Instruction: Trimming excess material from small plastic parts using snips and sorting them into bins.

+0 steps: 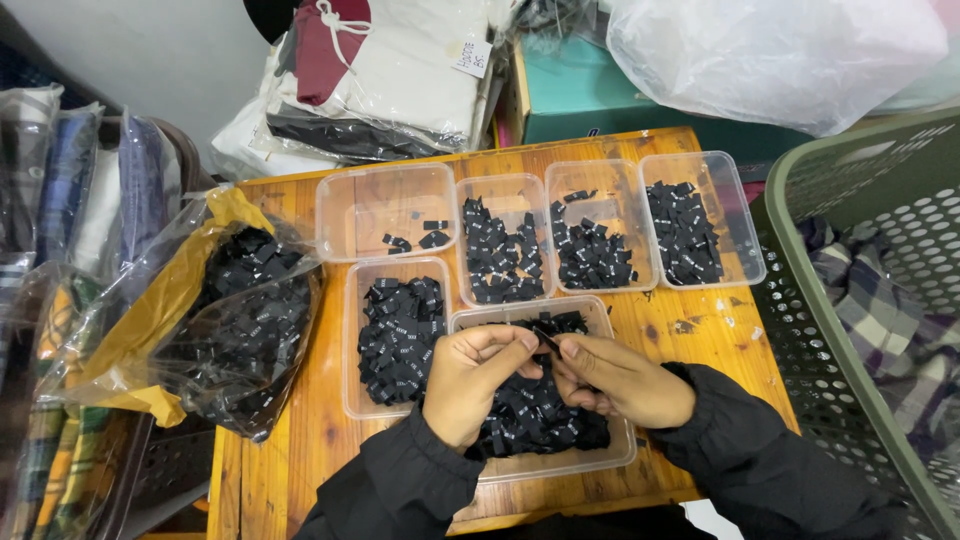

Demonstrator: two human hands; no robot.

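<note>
Black woven labels fill six clear plastic tubs on the wooden bench (pixel 690 330); the far-left tub (pixel 385 210) holds only a few. A crinkled clear bag of labels (pixel 245 330) slumps at the left edge, a green laundry basket (pixel 850 300) crowds the right, and folded garments in bags (pixel 390 80) are stacked behind. Over the nearest tub (pixel 545 400), the left hand (pixel 470 380) and right hand (pixel 620 380) meet, both grips pinching one small black label (pixel 546 338) between fingertips. Its long axis seems to run left-right, though it is too small to tell surely.
</note>
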